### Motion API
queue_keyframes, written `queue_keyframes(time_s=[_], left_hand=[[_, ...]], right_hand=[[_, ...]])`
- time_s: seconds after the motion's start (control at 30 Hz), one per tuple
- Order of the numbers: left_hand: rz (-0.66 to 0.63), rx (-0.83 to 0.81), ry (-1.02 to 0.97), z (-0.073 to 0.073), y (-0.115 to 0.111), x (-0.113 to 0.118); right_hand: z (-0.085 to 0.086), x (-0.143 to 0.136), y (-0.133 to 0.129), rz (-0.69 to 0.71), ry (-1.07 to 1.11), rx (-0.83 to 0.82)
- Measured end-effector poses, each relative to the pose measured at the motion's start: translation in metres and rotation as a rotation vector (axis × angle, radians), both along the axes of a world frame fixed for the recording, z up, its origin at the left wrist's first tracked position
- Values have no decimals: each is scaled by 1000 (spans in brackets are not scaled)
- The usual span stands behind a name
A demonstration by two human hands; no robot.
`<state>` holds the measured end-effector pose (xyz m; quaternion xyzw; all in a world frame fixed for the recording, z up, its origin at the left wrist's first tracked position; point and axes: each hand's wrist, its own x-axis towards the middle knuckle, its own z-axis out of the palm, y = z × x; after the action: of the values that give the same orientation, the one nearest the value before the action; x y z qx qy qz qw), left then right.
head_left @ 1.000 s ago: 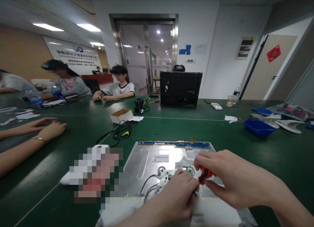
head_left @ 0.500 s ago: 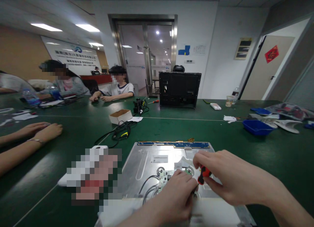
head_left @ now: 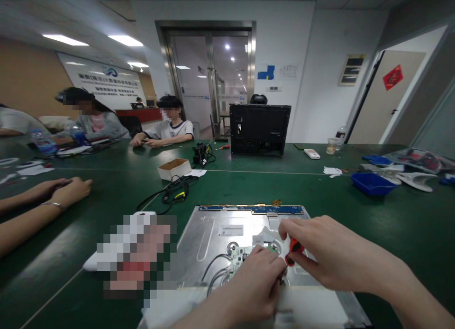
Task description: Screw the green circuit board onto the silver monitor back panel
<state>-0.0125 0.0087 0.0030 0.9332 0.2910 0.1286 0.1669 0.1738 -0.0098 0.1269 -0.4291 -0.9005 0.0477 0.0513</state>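
One red-and-black screwdriver (head_left: 295, 247), just right of the pale-green circuit board (head_left: 238, 260), handle pinched in closed fingers of the right hand (head_left: 330, 255); left hand (head_left: 256, 278) curled over the board, hold hidden; shaft best kept steady and in line.

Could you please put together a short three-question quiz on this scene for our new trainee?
1. Which of the person's own hands grips the red-and-black handle?
2. True or false: the blue tray stands on the metal panel.
3. What runs along the far edge of the metal panel?
A) a black cable
B) a blue circuit strip
C) a white box

Key:
1. The right hand.
2. False; the tray stands on the green table, apart from the panel.
3. B.
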Motion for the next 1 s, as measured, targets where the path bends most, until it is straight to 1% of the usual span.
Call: queue_keyframes(time_s=[0.17, 0.33, 0.4, 0.67, 0.77, 0.87, 0.93, 1.0], left_hand=[[-7, 11, 33, 2, 0, 0], [-8, -8, 30, 3, 0, 1], [-7, -12, 28, 2, 1, 0], [-10, 0, 7, 0, 1, -1], [-9, 5, -18, 0, 1, -1], [-3, 2, -4, 0, 1, -1], [-5, -10, 3, 0, 1, 0], [-9, -22, 4, 0, 1, 0]], right_hand=[[-1, -3, 3, -30, -47, 7], [4, 3, -1, 49, 27, -51], [4, 4, -1, 59, 41, -66], [-1, -3, 4, -36, -18, 17], [2, -1, 2, 12, 1, 19], [4, 3, 1, 61, 39, -24], [3, 4, 2, 65, 38, -32], [0, 4, 4, 52, 20, -5]])
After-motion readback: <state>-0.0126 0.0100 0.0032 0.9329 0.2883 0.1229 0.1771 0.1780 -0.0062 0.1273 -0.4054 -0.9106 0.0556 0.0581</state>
